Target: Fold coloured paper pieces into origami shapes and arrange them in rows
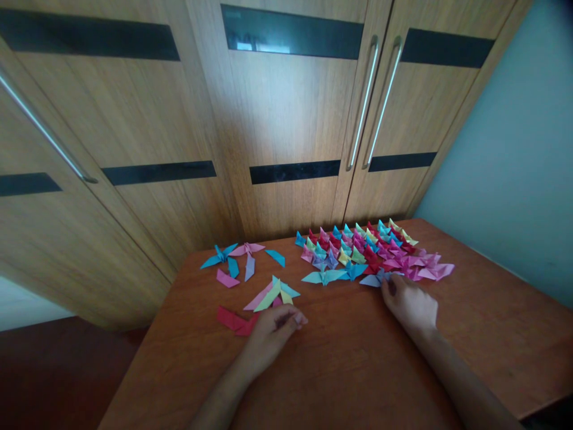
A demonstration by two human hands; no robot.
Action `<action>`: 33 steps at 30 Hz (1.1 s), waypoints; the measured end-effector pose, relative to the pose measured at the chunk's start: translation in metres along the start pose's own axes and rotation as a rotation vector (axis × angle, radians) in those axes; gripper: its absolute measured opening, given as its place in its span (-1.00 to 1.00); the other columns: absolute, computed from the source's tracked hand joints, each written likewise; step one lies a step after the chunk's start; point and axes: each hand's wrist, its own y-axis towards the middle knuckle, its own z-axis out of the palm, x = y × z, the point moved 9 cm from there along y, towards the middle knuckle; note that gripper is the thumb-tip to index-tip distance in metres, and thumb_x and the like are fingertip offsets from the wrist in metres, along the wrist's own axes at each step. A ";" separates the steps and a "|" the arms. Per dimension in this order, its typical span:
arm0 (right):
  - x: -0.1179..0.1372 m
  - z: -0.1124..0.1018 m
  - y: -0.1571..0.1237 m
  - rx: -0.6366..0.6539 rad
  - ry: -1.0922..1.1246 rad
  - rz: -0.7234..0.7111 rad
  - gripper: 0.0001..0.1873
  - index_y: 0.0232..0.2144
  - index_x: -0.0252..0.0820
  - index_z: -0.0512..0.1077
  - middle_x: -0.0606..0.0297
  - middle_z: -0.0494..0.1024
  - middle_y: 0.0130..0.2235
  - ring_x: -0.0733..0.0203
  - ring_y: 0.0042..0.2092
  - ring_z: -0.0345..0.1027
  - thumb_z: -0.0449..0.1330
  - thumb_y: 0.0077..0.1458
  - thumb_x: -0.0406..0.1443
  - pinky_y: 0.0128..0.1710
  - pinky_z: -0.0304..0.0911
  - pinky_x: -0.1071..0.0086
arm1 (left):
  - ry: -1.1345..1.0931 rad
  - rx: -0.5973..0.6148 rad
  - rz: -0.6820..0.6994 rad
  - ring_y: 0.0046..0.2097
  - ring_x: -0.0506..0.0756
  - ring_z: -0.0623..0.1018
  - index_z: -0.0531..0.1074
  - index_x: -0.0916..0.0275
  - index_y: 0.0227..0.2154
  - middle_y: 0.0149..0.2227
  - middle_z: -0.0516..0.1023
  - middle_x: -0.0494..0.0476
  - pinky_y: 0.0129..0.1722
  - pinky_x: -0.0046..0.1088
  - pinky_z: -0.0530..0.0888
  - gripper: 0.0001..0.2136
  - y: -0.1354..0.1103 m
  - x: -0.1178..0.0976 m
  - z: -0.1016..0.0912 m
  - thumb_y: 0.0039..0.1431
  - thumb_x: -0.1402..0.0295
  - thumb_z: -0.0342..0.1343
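While the right hand (410,306) reaches a grey-lilac folded-paper bird (370,280), the left hand (271,337) is beside loose coloured pieces

From where I stand, I see the two bare hands of the person above a reddish-brown wooden table (340,364). The right hand has its fingers bent down at the grey-lilac bird, and they cover a part of its right wing. Because the fingertips are partly hidden, I cannot tell whether they pinch the paper or only press on it. This bird lies at the near edge of the large group; just to its left are a bright blue paper bird (353,272) and, next to that, a pale turquoise paper bird with spread wings (323,276).

Behind them stand close rows of small pointed paper birds (359,240) in red, blue, green, yellow and pink. At their right end is a crowded cluster of magenta-pink paper birds (427,267).

The left hand is loosely curled, with a gap between the thumb and the bent fingers. Just beyond it lies an overlapping pile of pink, pale green and turquoise paper strips (267,297), and to its left are flat red paper pieces (230,318). Farther back are a blue paper bird with narrow wings (219,255), a pink folded-paper piece (248,248) and a flat magenta strip (227,279).

Behind the table rises a light-brown wooden wardrobe (286,107) with dark glossy bands.
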 end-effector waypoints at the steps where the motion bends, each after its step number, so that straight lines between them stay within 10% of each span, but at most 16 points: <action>1: 0.000 0.000 0.000 -0.001 0.001 -0.001 -0.72 -0.36 -0.19 0.43 0.24 0.49 -0.35 0.27 -0.41 0.33 0.04 0.17 -0.13 -0.56 -0.16 0.46 | 0.002 0.000 -0.002 -0.29 0.09 0.48 0.52 0.25 -0.37 -0.37 0.54 0.12 -0.27 -0.46 0.37 -0.72 0.000 0.000 0.000 0.19 0.18 -0.01; 19: -0.003 -0.024 -0.012 -0.136 0.171 -0.012 -0.71 -0.37 -0.16 0.44 0.28 0.49 -0.39 0.29 -0.45 0.30 0.04 0.16 -0.11 -0.54 -0.12 0.46 | -0.014 0.007 0.012 -0.32 0.08 0.47 0.52 0.26 -0.37 -0.39 0.52 0.11 -0.31 -0.48 0.36 -0.71 0.000 0.000 0.001 0.19 0.18 -0.01; 25: 0.093 -0.029 -0.038 0.054 0.562 -0.448 -0.72 -0.43 -0.15 0.39 0.32 0.47 -0.42 0.29 -0.40 0.33 -0.02 0.20 -0.18 -0.39 0.09 0.47 | -0.059 -0.101 0.024 -0.28 0.09 0.49 0.51 0.27 -0.34 -0.36 0.54 0.13 -0.28 -0.46 0.39 -0.70 0.004 0.004 -0.022 0.17 0.14 0.01; 33: 0.194 -0.006 -0.067 0.251 0.751 -0.608 -0.72 -0.56 -0.17 0.34 0.38 0.42 -0.51 0.31 -0.44 0.28 0.02 0.15 -0.24 -0.42 0.03 0.48 | 0.196 -0.586 0.004 -0.25 0.13 0.54 0.47 0.25 -0.27 -0.23 0.57 0.17 -0.26 -0.38 0.44 -0.64 0.015 0.021 -0.128 0.10 0.06 0.01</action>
